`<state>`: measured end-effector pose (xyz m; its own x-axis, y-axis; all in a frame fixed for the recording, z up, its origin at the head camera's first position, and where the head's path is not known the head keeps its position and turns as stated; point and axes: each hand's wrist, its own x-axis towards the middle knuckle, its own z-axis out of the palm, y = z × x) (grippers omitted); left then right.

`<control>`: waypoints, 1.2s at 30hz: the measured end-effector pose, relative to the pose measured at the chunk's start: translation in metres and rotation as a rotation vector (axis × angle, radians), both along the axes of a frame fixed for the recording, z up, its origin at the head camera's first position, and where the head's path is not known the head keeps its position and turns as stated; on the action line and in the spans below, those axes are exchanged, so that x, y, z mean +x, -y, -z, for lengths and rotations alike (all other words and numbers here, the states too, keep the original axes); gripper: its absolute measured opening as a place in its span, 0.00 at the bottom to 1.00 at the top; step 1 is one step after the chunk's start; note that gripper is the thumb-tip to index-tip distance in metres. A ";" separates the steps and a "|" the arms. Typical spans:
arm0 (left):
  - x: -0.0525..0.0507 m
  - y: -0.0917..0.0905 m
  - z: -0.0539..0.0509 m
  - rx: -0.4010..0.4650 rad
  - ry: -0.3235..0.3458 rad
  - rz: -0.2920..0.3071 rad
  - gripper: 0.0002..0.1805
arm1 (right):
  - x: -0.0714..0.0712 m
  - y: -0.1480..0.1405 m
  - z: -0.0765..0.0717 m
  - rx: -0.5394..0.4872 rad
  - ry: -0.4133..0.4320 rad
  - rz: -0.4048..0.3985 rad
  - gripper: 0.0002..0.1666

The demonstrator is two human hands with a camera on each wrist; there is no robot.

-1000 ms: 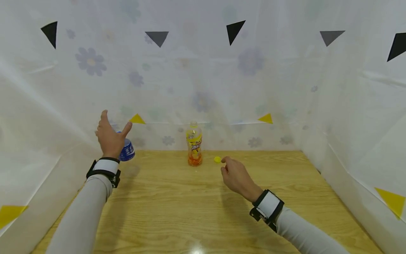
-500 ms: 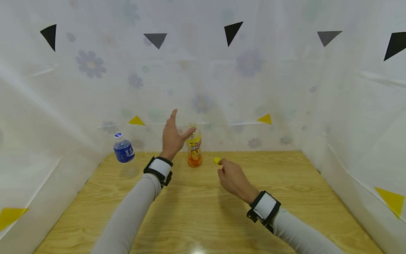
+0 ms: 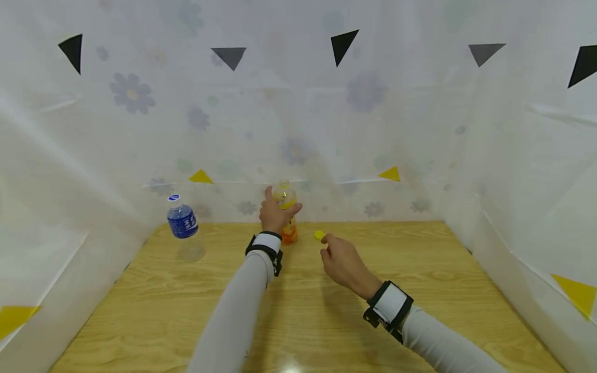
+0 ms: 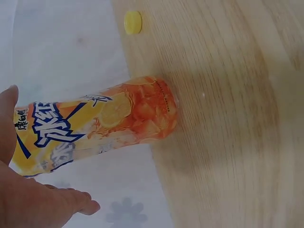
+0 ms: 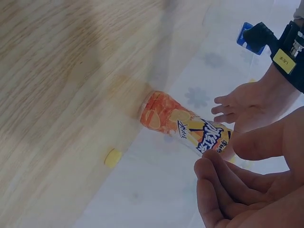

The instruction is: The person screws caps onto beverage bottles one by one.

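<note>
A yellow-labelled iced tea bottle [image 3: 289,230] with orange drink in its lower part stands upright near the table's back edge. My left hand [image 3: 275,212] is at its upper left, thumb and fingers spread around it. In the right wrist view, several left-hand fingers reach out straight beside the bottle [image 5: 175,118]; a firm grip does not show. To the bottle's right a yellow cap [image 4: 133,23] lies on the table. My right hand [image 3: 345,261] hovers just right of the cap, fingers loosely curled and holding nothing; the cap [image 5: 113,157] is apart from it.
A clear bottle with a blue label and white cap [image 3: 182,220] stands at the table's back left. The wooden table [image 3: 298,311] is enclosed by white flowered sheeting [image 3: 298,103] at the back and sides, with triangles stuck on it.
My left hand has moved right, from in front of the blue-labelled bottle to the iced tea bottle. The right hand shifted slightly left, then stayed nearly still.
</note>
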<state>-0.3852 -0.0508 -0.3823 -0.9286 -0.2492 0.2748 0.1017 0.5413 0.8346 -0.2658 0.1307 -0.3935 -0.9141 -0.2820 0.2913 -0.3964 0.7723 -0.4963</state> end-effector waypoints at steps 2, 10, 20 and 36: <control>-0.002 -0.001 0.001 -0.006 0.010 -0.007 0.50 | 0.000 0.000 0.000 -0.001 -0.001 -0.001 0.14; -0.002 0.001 0.002 -0.024 -0.004 -0.005 0.44 | 0.002 0.001 0.000 0.004 0.007 -0.001 0.14; 0.033 0.009 -0.012 -0.081 -0.167 0.231 0.41 | 0.002 -0.003 0.001 0.001 0.036 -0.003 0.15; 0.113 0.005 0.004 -0.186 -0.079 0.358 0.42 | -0.003 -0.010 0.012 0.011 0.085 0.047 0.15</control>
